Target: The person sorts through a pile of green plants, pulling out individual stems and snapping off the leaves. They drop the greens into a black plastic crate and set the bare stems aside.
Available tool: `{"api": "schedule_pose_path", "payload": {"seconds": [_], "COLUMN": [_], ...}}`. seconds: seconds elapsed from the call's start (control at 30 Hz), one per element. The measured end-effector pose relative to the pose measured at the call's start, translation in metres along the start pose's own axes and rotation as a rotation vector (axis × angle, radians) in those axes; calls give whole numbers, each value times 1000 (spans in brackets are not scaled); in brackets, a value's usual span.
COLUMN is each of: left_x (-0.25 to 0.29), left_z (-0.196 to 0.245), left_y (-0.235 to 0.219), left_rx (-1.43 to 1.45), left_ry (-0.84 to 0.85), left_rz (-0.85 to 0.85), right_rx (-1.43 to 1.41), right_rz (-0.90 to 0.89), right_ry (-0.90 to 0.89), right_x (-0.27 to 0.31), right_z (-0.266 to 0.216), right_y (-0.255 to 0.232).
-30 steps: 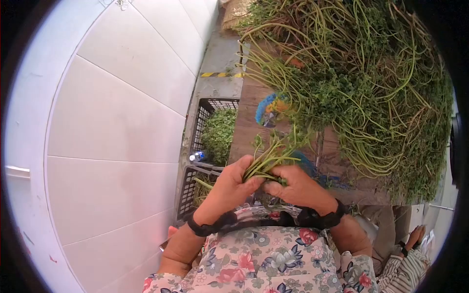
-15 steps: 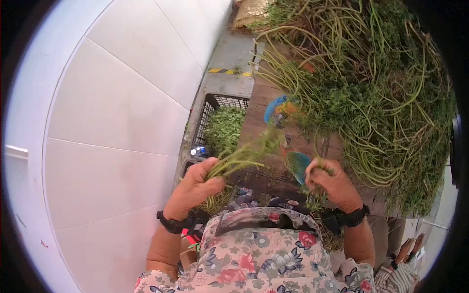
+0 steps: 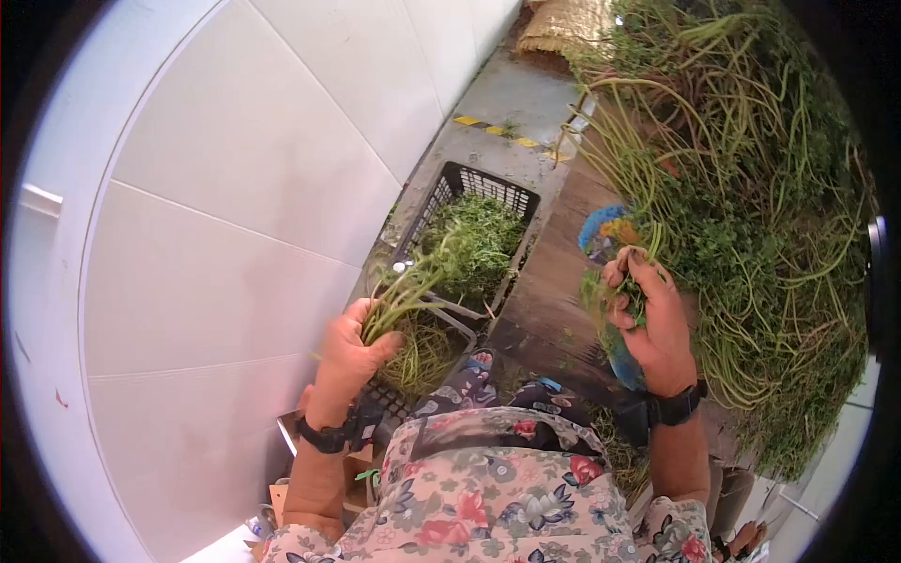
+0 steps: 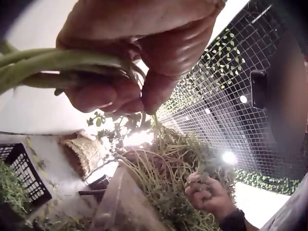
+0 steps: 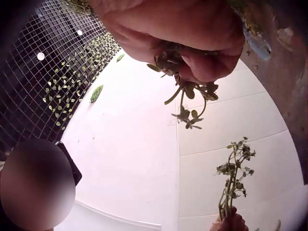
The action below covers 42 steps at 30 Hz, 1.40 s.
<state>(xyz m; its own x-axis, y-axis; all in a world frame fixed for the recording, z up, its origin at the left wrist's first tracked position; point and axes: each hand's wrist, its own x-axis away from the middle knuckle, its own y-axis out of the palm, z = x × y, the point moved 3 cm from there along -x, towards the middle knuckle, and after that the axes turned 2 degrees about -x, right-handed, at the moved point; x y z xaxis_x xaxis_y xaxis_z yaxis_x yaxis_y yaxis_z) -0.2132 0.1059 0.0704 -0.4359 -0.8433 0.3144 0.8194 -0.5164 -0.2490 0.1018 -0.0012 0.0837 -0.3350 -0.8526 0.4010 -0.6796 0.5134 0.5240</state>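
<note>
My left hand (image 3: 349, 361) grips a bunch of green stems (image 3: 399, 305) by the lower ends, their leafy tops fanning out over the crates. Close up in the left wrist view, the thick stems (image 4: 57, 65) run through the curled fingers. Over the wooden table (image 3: 544, 281), my right hand (image 3: 657, 324) holds some small leafy sprigs (image 3: 633, 298) between curled fingers and thumb. Leaves of those sprigs (image 5: 190, 98) hang below the fingers in the right wrist view. A big heap of leafy, long-stemmed greens (image 3: 751, 206) covers the table's right side, right beside this hand.
A black plastic crate (image 3: 452, 178) holding leafy greens stands on the floor left of the table. Nearer me, a second crate (image 3: 389, 399) contains stems. A white panelled wall (image 3: 235, 253) runs along the left. A woven sack (image 3: 568, 28) lies at the back.
My hands, together at first, have parted. The left has carried the stem bunch left toward the crates; the right has moved right and forward to the heap, holding leafy sprigs.
</note>
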Motion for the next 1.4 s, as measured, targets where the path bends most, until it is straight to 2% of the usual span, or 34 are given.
{"api": "schedule_pose_path", "payload": {"seconds": [0.1, 0.2, 0.27, 0.3, 0.4, 0.5, 0.57, 0.67, 0.77, 0.8, 0.83, 0.93, 0.97, 1.07, 1.17, 1.27, 1.4], "left_x": [6, 7, 7, 8, 7, 2, -1, -6, -11, -13, -14, -17, -15, -15, -17, -17, -19], "left_z": [-10, -19, -15, -6, -6, -1, 9, 21, 29, 33, 35, 45, 51, 66, 66, 60, 59], "left_y": [-8, -12, -9, -6, -7, 2, 14, 35, 59, 67, 75, 104, 113, 139, 163, 181, 196], "left_rx": [-37, -196, -284, -290, -305, -279, -285, -335, -408, -407, -445, -562, -593, -775, -921, -990, -1015], "left_ry": [4, -23, 28, 31, 94, 100, 126, 273, 368, 412, 385, 585, 723, 826, 1001, 1018, 1027], "left_rz": [56, 70, 64, 53, 37, -1, -31, -70, -142, -160, -190, -267, -225, -283, -312, -390, -431], "right_rx": [43, 358, 999, 1314, 1055, 1045, 1010, 1038, 937, 863, 790, 559, 478, 349, 316, 285, 103], "right_rz": [3, -111, 26, 101, 0, -255, -489, -656, -586, -546, -505, -354, -302, -181, -3, 75, 158], "right_ry": [-44, -228, -701, -944, -543, -208, -60, 41, 18, 67, 111, 144, 142, 85, 75, 106, 68], "right_x": [-20, -56, -94, -97, -77, -42, -18, 17, 35, 38, 39, 40, 41, 44, 43, 43, 44], "right_z": [2, 1, 19, 23, 24, 20, 30, 39, 32, 32, 32, 37, 40, 38, 37, 41, 49], "right_y": [18, 50, 43, 56, 59, 51, 45, 46, 43, 40, 36, 23, 16, -4, -20, -33, -53]}}
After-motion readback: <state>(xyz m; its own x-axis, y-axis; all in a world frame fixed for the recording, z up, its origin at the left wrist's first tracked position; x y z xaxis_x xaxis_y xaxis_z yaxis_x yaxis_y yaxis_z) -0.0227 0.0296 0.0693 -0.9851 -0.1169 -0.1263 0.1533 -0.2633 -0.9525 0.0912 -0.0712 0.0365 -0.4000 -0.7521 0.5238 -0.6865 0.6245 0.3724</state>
